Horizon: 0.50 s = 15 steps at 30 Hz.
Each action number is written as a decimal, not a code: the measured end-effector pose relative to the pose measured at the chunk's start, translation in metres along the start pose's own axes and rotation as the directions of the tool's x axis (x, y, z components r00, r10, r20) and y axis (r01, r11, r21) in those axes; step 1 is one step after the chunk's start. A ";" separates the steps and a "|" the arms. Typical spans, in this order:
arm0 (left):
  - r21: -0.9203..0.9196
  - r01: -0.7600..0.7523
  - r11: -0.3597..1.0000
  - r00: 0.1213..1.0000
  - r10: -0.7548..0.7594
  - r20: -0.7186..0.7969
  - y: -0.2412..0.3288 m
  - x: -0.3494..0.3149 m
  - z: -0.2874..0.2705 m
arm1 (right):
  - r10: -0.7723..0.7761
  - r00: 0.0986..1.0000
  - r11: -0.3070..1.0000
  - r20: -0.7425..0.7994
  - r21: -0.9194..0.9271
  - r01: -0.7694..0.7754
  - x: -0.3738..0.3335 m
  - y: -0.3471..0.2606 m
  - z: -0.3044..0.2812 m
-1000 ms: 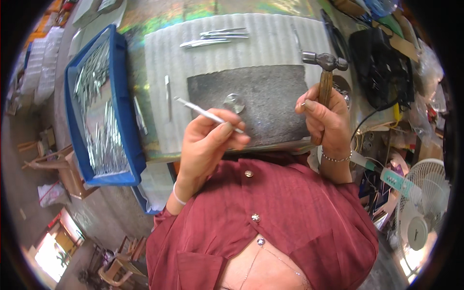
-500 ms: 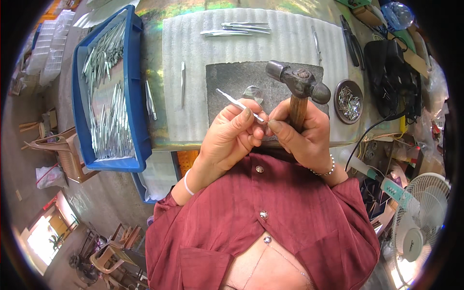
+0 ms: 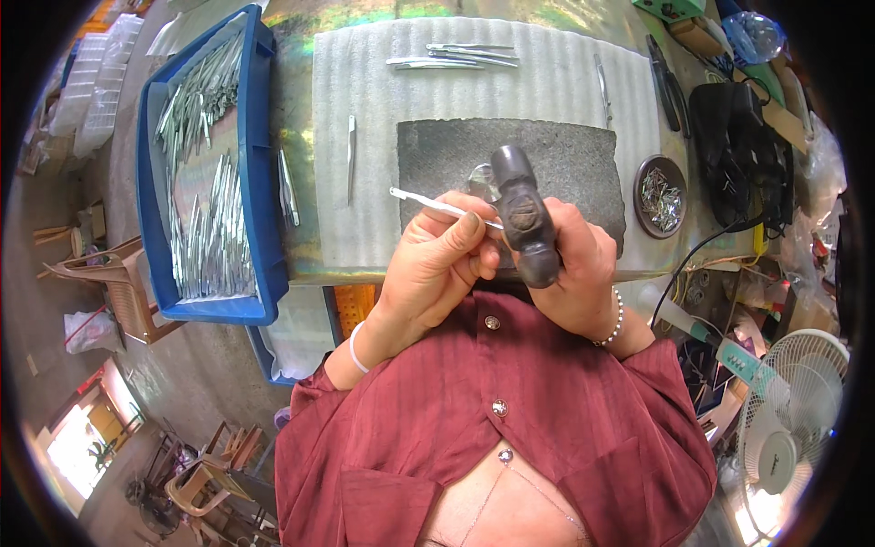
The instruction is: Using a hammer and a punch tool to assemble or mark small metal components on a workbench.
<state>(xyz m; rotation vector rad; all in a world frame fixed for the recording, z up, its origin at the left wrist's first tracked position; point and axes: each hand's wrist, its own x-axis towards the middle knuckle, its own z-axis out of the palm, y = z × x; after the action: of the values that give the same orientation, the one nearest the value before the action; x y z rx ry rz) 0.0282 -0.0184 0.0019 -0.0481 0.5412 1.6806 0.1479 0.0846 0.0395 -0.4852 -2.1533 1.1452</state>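
Note:
My left hand [image 3: 424, 264] pinches a slim silvery metal strip [image 3: 421, 199] between thumb and fingers, its free end pointing to the upper left. Close beside it, my right hand [image 3: 583, 269] grips a ball-peen hammer [image 3: 521, 210]. The hammer's dark head covers the strip's near end and part of my right fingers, so I cannot tell whether they touch the strip. Both hands are over the near edge of a dark grey slab [image 3: 574, 155]. A small shiny round piece [image 3: 479, 177] on the slab is partly hidden behind the hammer head.
A white foam sheet [image 3: 365, 100] lies under the slab, with several similar strips [image 3: 456, 56] on it. The blue tray [image 3: 258, 182] at left holds many more. At right are a round dish [image 3: 660, 196] of small metal parts, black pliers [image 3: 670, 87] and a fan [image 3: 788, 410].
The hammer head has turned and swung left and nearer, over the strip's end. The strip has tilted flatter. My right fingertips, in sight before, are now mostly hidden.

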 end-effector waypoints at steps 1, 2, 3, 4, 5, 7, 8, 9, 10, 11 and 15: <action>0.012 -0.011 1.000 1.000 0.011 0.000 0.000 -0.001 -0.001 | -0.008 1.000 1.000 0.014 0.022 0.008 -0.001 0.002 0.001; 0.024 -0.021 0.999 1.000 0.021 0.000 0.001 -0.002 -0.002 | -0.017 0.999 0.999 0.027 0.043 0.016 -0.001 0.004 0.002; 0.023 -0.023 0.999 1.000 0.023 0.000 0.002 -0.003 -0.003 | -0.018 0.999 0.999 0.029 0.043 0.017 -0.002 0.004 0.002; 0.029 0.000 1.000 1.000 -0.001 0.020 0.004 -0.005 -0.007 | 0.024 0.997 0.999 0.070 0.040 -0.027 -0.003 0.006 0.001; 0.036 0.023 0.999 0.999 -0.024 0.039 0.007 -0.006 -0.009 | 0.067 0.992 0.997 0.111 0.035 -0.071 -0.003 0.007 0.000; 0.066 -0.025 0.997 0.999 0.022 0.041 0.011 -0.009 -0.006 | 0.213 0.962 0.968 0.170 0.101 -0.232 0.004 0.004 -0.009; 0.098 -0.072 0.993 0.997 0.069 0.043 0.013 -0.010 -0.005 | 0.347 0.907 0.908 0.237 0.157 -0.388 0.006 0.003 -0.014; 0.113 -0.112 0.987 0.993 0.108 0.044 0.017 -0.011 -0.009 | 0.382 0.901 0.911 0.206 0.081 -0.405 0.007 0.009 -0.016; 0.110 -0.108 0.988 0.994 0.103 0.047 0.020 -0.011 -0.011 | 0.386 0.900 0.910 0.203 0.077 -0.408 0.011 0.012 -0.016; 0.119 -0.142 0.983 0.990 0.140 0.024 0.023 -0.010 -0.012 | 0.339 0.921 0.939 0.193 -0.012 -0.344 0.015 0.016 -0.017; 0.167 -0.188 0.968 0.982 0.187 0.019 0.030 -0.009 -0.020 | 0.170 0.952 0.972 0.255 -0.202 -0.120 0.027 0.036 -0.008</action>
<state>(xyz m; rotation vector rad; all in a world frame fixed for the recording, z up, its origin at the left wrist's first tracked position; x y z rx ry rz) -0.0041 -0.0373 -0.0031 0.1323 0.7012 1.8118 0.1347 0.1243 0.0227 -0.6076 -2.5127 1.1521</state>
